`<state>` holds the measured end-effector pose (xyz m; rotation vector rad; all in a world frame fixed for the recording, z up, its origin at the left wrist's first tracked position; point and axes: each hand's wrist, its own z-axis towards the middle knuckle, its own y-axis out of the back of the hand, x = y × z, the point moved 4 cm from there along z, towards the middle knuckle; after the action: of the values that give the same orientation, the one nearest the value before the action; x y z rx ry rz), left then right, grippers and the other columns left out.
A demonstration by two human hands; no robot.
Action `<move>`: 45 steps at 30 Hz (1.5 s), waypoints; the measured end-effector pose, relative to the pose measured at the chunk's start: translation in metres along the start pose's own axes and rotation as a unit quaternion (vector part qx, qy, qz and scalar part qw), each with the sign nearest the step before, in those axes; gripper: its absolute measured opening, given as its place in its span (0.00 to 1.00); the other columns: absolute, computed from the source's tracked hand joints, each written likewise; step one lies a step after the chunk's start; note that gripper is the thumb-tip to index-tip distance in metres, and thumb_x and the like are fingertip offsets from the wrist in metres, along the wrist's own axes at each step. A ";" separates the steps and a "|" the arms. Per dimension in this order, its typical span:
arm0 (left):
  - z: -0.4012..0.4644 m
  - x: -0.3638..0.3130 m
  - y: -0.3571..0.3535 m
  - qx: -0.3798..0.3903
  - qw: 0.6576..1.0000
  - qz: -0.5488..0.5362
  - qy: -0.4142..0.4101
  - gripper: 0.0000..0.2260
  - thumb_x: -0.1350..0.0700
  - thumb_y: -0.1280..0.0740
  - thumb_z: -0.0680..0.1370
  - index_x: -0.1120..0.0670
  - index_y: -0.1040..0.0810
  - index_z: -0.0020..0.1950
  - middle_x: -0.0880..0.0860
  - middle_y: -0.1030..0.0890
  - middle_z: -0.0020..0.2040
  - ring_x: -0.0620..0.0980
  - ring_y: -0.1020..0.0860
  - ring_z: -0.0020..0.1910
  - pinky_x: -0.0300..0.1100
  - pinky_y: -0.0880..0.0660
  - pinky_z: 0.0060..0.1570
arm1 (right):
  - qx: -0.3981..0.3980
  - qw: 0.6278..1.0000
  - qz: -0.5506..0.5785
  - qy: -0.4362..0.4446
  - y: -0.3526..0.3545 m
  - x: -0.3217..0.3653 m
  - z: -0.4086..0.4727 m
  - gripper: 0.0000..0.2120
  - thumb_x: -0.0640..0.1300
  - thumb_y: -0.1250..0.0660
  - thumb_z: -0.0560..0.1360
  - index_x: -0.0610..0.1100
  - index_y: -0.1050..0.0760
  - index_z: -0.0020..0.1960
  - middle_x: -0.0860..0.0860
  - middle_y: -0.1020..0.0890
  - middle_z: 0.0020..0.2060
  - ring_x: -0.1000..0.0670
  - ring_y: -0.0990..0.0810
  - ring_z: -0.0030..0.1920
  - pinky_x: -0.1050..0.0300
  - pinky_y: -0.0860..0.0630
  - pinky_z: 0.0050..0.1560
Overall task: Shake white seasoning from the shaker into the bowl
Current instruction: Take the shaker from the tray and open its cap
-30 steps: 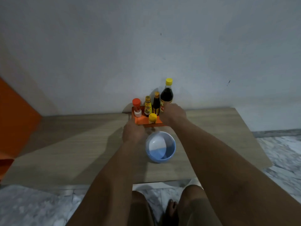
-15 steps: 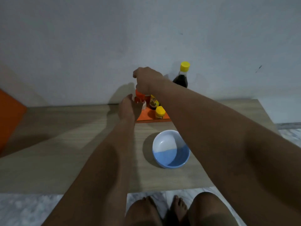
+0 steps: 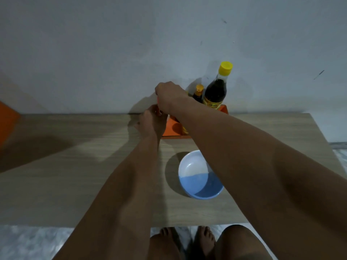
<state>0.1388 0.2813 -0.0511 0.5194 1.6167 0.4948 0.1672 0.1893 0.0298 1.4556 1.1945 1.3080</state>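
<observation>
The blue-and-white bowl (image 3: 196,177) stands on the wooden table (image 3: 71,166), nearer me than the orange tray (image 3: 171,131). The shaker (image 3: 169,116) stands at the tray's left end and is almost fully hidden; only a white sliver shows between my hands. My right hand (image 3: 169,96) is closed over its top from above. My left hand (image 3: 153,121) wraps its lower part from the left. My right forearm crosses above the bowl's right rim.
A tall dark bottle with a yellow cap (image 3: 216,91) and a smaller dark bottle (image 3: 198,91) stand at the tray's back against the wall. An orange object (image 3: 7,121) is at the far left. My knees and feet are below the table's near edge.
My right hand moved from the tray's right side to the red-capped shaker at the left end. My left hand rose from the table and closed around the shaker. The camera came closer.
</observation>
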 end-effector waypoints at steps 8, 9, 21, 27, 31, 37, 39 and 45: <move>-0.027 -0.049 0.029 -0.014 0.998 -0.045 -0.052 0.06 0.52 0.35 0.78 0.54 0.21 0.48 0.58 0.15 0.48 0.60 0.18 0.48 0.43 0.32 0.42 | -0.045 0.999 0.013 -0.007 0.074 0.015 -0.044 0.13 0.40 0.30 0.73 0.41 0.24 0.57 0.43 0.20 0.49 0.43 0.23 0.42 0.53 0.26 0.39; -0.033 -0.055 0.034 -0.022 0.997 -0.054 -0.056 0.07 0.52 0.34 0.78 0.54 0.21 0.49 0.57 0.15 0.48 0.60 0.18 0.48 0.43 0.32 0.43 | -0.053 0.998 0.015 -0.005 0.085 0.018 -0.051 0.14 0.41 0.30 0.73 0.41 0.24 0.57 0.43 0.21 0.49 0.43 0.22 0.43 0.53 0.26 0.39; -0.148 -0.141 0.100 -0.064 0.980 -0.028 -0.187 0.09 0.50 0.34 0.81 0.52 0.21 0.57 0.53 0.13 0.50 0.56 0.17 0.48 0.43 0.28 0.44 | -0.105 0.993 -0.044 -0.026 0.195 0.042 -0.185 0.17 0.60 0.32 0.75 0.46 0.29 0.46 0.51 0.31 0.35 0.46 0.26 0.41 0.53 0.28 0.41; -0.206 -0.156 0.115 -0.068 0.968 0.035 -0.239 0.12 0.49 0.34 0.82 0.52 0.23 0.62 0.54 0.13 0.51 0.59 0.16 0.49 0.45 0.27 0.44 | -0.038 0.997 -0.044 -0.050 0.214 0.049 -0.245 0.19 0.55 0.33 0.78 0.45 0.31 0.36 0.49 0.24 0.33 0.48 0.24 0.34 0.53 0.28 0.38; -0.233 -0.158 0.118 -0.074 0.965 0.055 -0.246 0.13 0.47 0.36 0.82 0.51 0.23 0.62 0.55 0.13 0.50 0.59 0.16 0.46 0.45 0.25 0.45 | -0.027 0.997 -0.046 -0.060 0.221 0.049 -0.277 0.19 0.56 0.32 0.78 0.44 0.31 0.37 0.48 0.24 0.33 0.49 0.25 0.31 0.53 0.26 0.39; -0.257 -0.160 0.114 -0.063 0.962 0.050 -0.263 0.13 0.45 0.36 0.83 0.51 0.21 0.61 0.54 0.13 0.51 0.55 0.16 0.46 0.44 0.26 0.45 | -0.018 0.995 -0.085 -0.042 0.228 0.047 -0.311 0.18 0.56 0.33 0.78 0.43 0.28 0.39 0.48 0.23 0.33 0.50 0.24 0.31 0.57 0.30 0.30; -0.261 -0.159 0.111 -0.053 0.965 0.039 -0.256 0.14 0.44 0.37 0.82 0.50 0.21 0.60 0.52 0.13 0.51 0.52 0.17 0.45 0.44 0.25 0.45 | -0.017 0.994 -0.105 -0.032 0.227 0.044 -0.315 0.17 0.56 0.34 0.79 0.42 0.24 0.44 0.49 0.22 0.35 0.50 0.23 0.34 0.56 0.27 0.35; -0.273 -0.159 0.101 -0.005 0.971 -0.009 -0.239 0.13 0.46 0.31 0.80 0.52 0.17 0.59 0.51 0.12 0.53 0.52 0.16 0.49 0.43 0.25 0.49 | -0.009 0.990 -0.143 0.002 0.224 0.034 -0.325 0.16 0.58 0.35 0.79 0.46 0.28 0.40 0.49 0.22 0.38 0.49 0.22 0.39 0.50 0.21 0.49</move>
<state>-0.1133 0.2625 0.1641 0.5671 1.1549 0.3307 -0.1276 0.1696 0.2932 1.2172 1.3356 1.1210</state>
